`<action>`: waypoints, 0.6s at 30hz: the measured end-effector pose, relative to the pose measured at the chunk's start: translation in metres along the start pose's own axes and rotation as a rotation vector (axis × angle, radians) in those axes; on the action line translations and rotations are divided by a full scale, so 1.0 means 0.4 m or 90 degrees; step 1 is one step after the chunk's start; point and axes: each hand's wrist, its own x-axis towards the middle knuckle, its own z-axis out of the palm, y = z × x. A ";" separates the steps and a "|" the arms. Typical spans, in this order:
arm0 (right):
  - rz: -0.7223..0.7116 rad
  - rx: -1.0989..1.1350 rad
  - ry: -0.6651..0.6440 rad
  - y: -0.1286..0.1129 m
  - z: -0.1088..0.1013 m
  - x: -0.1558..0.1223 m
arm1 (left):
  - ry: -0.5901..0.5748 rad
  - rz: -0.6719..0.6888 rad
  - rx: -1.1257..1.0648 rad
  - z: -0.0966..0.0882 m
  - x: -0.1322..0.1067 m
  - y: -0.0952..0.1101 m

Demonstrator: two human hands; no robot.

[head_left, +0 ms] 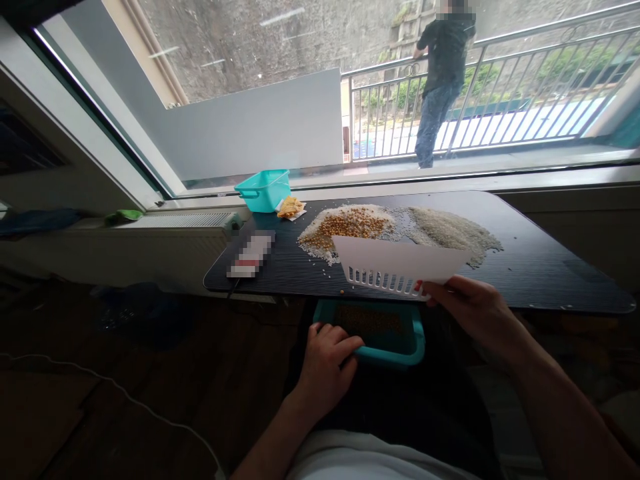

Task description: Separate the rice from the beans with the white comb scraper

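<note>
My right hand (475,313) grips the near right corner of a white slotted basket (395,265), held tilted over the front edge of the dark table (540,267). Just below that edge sits a teal tub (395,352) with yellow-brown kernels in it, and my left hand (327,360) is closed on its near left rim. On the table behind the basket lie a heap of yellow kernels mixed with white grains (347,225) and, to its right, a heap of white grains (450,230).
A second teal tub (264,189) stands at the table's back left, with yellow chips (291,207) beside it. A blurred flat packet (250,255) lies at the left end. A radiator (185,221) runs left. A person (440,80) stands outside at the balcony railing.
</note>
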 end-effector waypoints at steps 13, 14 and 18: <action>0.010 -0.078 0.070 0.022 -0.005 -0.015 | 0.025 0.024 -0.016 -0.058 -0.009 -0.032; 0.007 -0.080 0.075 0.020 -0.004 -0.014 | 0.024 0.022 -0.016 -0.056 -0.008 -0.031; -0.054 -0.043 -0.012 -0.009 0.048 0.012 | 0.013 0.019 -0.008 -0.056 -0.011 -0.029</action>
